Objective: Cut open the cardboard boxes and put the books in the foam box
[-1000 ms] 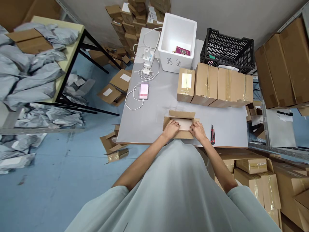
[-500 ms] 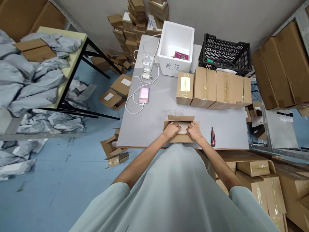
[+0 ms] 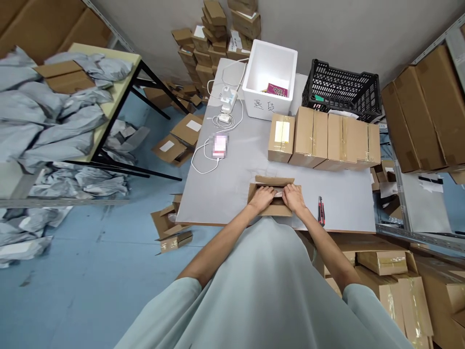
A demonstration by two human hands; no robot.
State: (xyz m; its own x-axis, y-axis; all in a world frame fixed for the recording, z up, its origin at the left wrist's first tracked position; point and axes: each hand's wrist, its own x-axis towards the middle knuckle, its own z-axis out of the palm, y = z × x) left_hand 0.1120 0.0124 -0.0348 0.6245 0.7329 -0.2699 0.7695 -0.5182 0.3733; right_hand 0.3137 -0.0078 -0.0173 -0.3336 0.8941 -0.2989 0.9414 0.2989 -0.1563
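Observation:
A small open cardboard box (image 3: 276, 211) rests at the table's front edge, its flaps spread outward. My left hand (image 3: 263, 198) reaches over the box's left side with its fingers curled down inside. From the right, my right hand (image 3: 293, 197) does the same, fingers bent into the opening. Between them shows a sliver of a pale, flat item (image 3: 278, 193), which both hands appear to grip; its kind is hard to make out and the fingertips are partly hidden. A red and black utility knife (image 3: 321, 211) lies to the right of the box.
Taped cartons (image 3: 310, 138) stand in a row behind the box. Beyond are a white foam box (image 3: 271, 109) and a black plastic crate (image 3: 341, 87). A phone (image 3: 219, 146) with a white cable lies at left. Grey parcels (image 3: 47, 111) cover a side table.
The pale item, broadly visible between my hands before, now shows only as a sliver. My left hand has shifted right and deeper over the opening. The whole view has moved slightly.

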